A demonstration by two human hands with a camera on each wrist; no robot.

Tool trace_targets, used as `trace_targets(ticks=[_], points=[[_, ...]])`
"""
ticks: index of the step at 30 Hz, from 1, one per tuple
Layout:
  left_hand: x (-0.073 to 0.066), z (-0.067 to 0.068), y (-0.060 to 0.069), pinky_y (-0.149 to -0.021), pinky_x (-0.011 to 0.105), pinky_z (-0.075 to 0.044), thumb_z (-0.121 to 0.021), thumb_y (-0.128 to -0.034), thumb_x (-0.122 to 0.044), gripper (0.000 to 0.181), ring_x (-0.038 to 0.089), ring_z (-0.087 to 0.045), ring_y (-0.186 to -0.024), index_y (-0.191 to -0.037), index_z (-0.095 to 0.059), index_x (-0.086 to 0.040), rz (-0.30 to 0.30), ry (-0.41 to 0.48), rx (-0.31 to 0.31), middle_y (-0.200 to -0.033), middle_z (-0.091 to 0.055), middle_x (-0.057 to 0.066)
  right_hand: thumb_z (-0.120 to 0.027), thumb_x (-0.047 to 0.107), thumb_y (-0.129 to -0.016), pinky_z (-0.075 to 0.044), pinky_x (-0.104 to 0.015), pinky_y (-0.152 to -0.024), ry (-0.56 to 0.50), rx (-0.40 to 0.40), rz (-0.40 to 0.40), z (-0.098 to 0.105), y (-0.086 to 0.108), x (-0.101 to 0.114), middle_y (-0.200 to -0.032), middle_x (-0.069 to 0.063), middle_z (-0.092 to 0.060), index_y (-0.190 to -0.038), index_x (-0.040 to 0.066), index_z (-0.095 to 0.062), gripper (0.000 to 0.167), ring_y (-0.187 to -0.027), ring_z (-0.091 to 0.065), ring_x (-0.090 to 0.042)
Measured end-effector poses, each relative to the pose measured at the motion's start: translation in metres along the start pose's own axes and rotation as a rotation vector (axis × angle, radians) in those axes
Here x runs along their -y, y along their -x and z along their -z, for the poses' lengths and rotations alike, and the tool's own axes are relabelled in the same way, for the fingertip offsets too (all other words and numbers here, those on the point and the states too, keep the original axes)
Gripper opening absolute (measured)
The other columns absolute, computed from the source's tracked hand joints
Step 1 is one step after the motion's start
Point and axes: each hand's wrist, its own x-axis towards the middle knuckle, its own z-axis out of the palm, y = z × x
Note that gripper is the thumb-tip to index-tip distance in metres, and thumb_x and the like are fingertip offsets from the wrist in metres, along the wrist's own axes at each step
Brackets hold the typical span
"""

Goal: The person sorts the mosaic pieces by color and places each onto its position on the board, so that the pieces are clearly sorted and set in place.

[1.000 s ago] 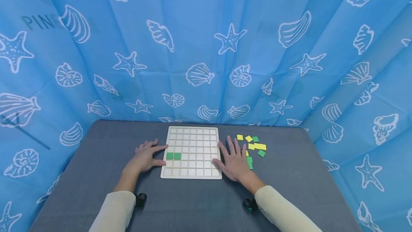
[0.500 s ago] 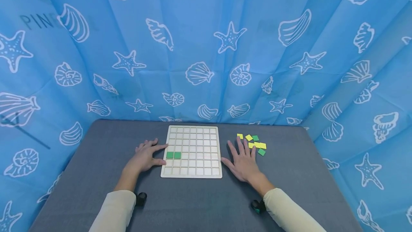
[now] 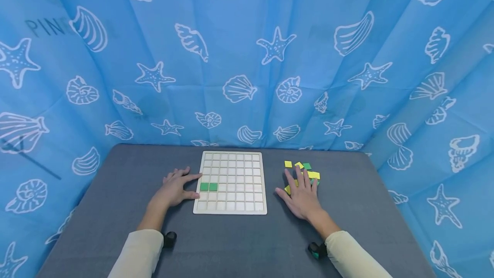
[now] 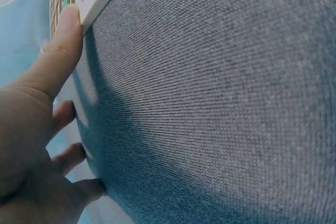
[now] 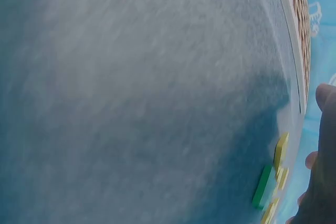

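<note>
A pale gridded board (image 3: pixel 233 208) lies flat, with two green tiles (image 3: pixel 208 187) side by side in cells near its left edge. My left hand (image 3: pixel 173 190) rests at that edge, its thumb (image 4: pixel 68 19) and a finger touching the rim. To the right of the board, my right hand (image 3: pixel 302 200) is spread over loose yellow and green tiles, fingers extended and partly covering them. In the right wrist view, a green tile (image 5: pixel 262 187) and several yellow tiles lie on the cloth near the hand (image 5: pixel 323 166); whether the fingertips touch any is unclear.
More loose tiles, yellow (image 3: pixel 288 164) and green (image 3: pixel 307 166), lie beyond the right hand. Grey cloth (image 3: pixel 231 243) covers the table, and a blue shell-patterned curtain (image 3: pixel 216 67) hangs behind its far edge.
My right hand has moved right, away from the board and over the tiles; yellow tiles now show by its thumb and index finger. The left hand has stayed at the board's edge.
</note>
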Motion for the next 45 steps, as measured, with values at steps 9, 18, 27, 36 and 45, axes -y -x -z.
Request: trace_targets(ticks=[9, 18, 27, 36, 45], points=[[0.001, 0.000, 0.001, -0.118, 0.078, -0.012, -0.079, -0.0837, -0.047, 0.077, 0.056, -0.012, -0.154, -0.153, -0.050, -0.028, 0.001, 0.001, -0.007, -0.168, -0.026, 0.022, -0.056, 0.053, -0.101, -0.010, -0.078, -0.118, -0.065, -0.049, -0.005, 0.003, 0.008, -0.015, -0.168, -0.026, -0.017, -0.159, 0.010, -0.036, 0.075, -0.155, -0.014, -0.053], [0.000, 0.000, 0.002, -0.117, 0.078, -0.013, -0.078, -0.0849, -0.046, 0.076, 0.058, -0.013, -0.153, -0.153, -0.050, -0.027, -0.009, -0.009, -0.008, -0.167, -0.027, 0.023, -0.063, 0.044, -0.100, -0.033, -0.072, -0.108, -0.092, -0.085, 0.007, 0.008, 0.016, -0.027, -0.162, -0.027, -0.027, -0.154, 0.009, -0.043, 0.067, -0.146, -0.029, -0.050], [0.000, -0.001, -0.001, -0.118, 0.077, -0.013, -0.079, -0.0842, -0.048, 0.078, 0.057, -0.012, -0.154, -0.153, -0.049, -0.029, 0.005, -0.013, -0.001, -0.168, -0.025, 0.022, -0.070, 0.030, -0.098, -0.039, -0.061, -0.096, -0.089, -0.162, 0.011, 0.010, 0.024, -0.033, -0.143, -0.024, -0.048, -0.142, 0.007, -0.057, 0.051, -0.126, -0.044, -0.044], [0.002, -0.002, -0.001, -0.117, 0.078, -0.013, -0.079, -0.0847, -0.047, 0.077, 0.057, -0.012, -0.153, -0.153, -0.049, -0.029, -0.004, -0.018, -0.012, -0.168, -0.026, 0.022, -0.070, 0.024, -0.098, -0.040, -0.056, -0.091, -0.040, -0.192, 0.032, 0.010, 0.029, -0.035, -0.138, -0.024, -0.053, -0.133, 0.005, -0.065, 0.040, -0.120, -0.047, -0.042], [0.003, -0.003, 0.000, -0.117, 0.078, -0.014, -0.079, -0.0846, -0.046, 0.076, 0.057, -0.012, -0.153, -0.153, -0.049, -0.029, -0.003, -0.011, -0.019, -0.168, -0.026, 0.021, -0.071, 0.023, -0.098, -0.040, -0.056, -0.090, -0.071, -0.173, 0.012, 0.010, 0.025, -0.037, -0.138, -0.023, -0.054, -0.126, 0.006, -0.068, 0.034, -0.119, -0.047, -0.042]])
